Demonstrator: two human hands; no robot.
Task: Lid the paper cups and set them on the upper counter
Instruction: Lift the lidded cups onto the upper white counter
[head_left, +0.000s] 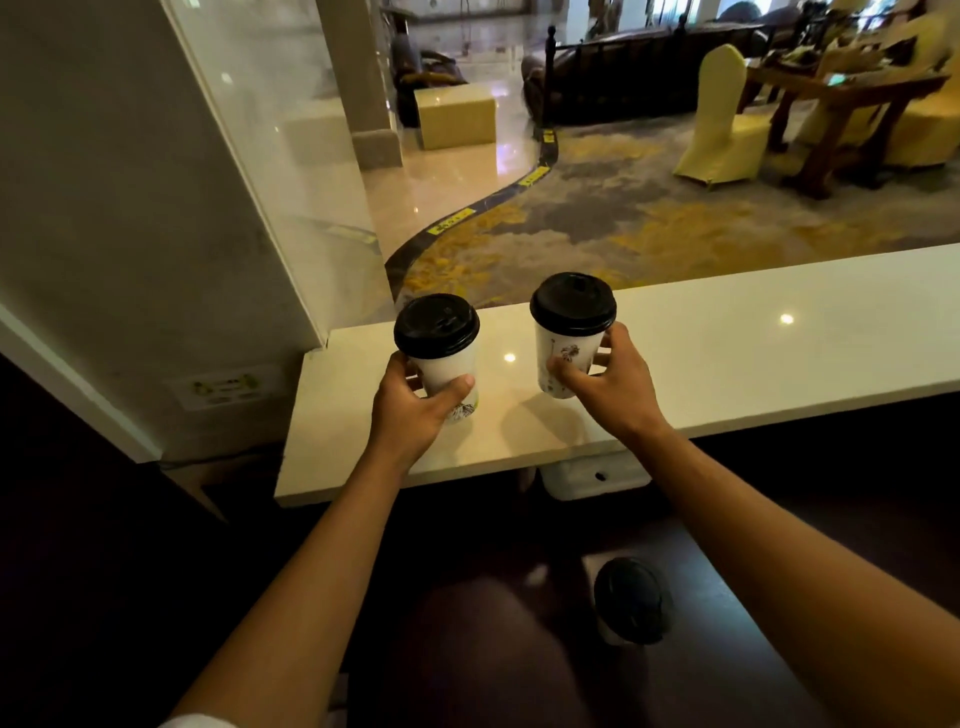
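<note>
Left hand (415, 400): wrapped round lower body of left cup (447, 374), thumb across the front, fingers behind. Cup's long axis near vertical, top leaning slightly toward 11 o'clock; black lid (436, 326) seated on the rim, facing up. Can't tell whether the base touches the surface; the hand hides it.

Right hand (613, 379): closed round lower half of right cup (563, 358), thumb on the side toward 9 o'clock, fingers on the far side. Long axis near vertical, top tipped a little toward 12 o'clock; black lid (573, 304) on, facing up. Printed sketch faces the camera. Base appears to sit on or just above the surface; can't tell which.

Both cups over the left end of the white upper counter (727, 358), side by side, apart, right cup at approx. 3 o'clock of the left one.

Third cup (631, 603): lidded, upright, in the dark area below the counter at 6 o'clock, between the forearms; details dim.

Count: paper cups 3, black lids 3, all fitted; hands 2, each holding 1 cup.

Beyond, at 12 o'clock: glass panel (291, 171) at 10 o'clock, patterned carpet (649, 218), covered chair (722, 119) at 1 o'clock.
</note>
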